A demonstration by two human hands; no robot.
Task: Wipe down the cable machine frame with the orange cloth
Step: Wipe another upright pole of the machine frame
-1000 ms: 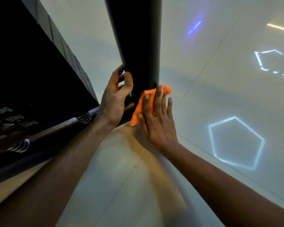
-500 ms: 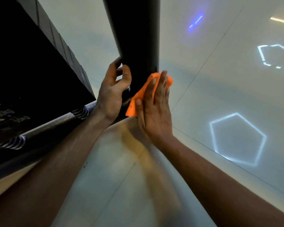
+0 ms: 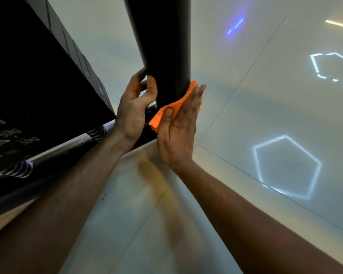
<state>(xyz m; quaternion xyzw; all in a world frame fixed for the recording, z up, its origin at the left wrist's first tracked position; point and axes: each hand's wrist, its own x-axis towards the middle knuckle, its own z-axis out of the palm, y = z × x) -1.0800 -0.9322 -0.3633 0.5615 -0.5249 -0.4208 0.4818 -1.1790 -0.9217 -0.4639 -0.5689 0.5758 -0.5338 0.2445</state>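
One orange cloth point(image 3: 171, 107) is pressed on the black frame post point(image 3: 166, 46) by the flat right hand point(image 3: 180, 125), thumb pinching it. Beside it, the left hand point(image 3: 135, 107) curls round the post. Most of the post above looks unwiped, I think.

A glossy pale tiled floor point(image 3: 236, 119) fills the view. It mirrors white hexagonal lights point(image 3: 287, 167) and a blue glow point(image 3: 235, 26).

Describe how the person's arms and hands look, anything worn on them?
Both forearms are bare as far as the frame shows: no sleeves, gloves, watch or rings visible. The left hand and right hand look smudged with dark grime; fingernails are short.
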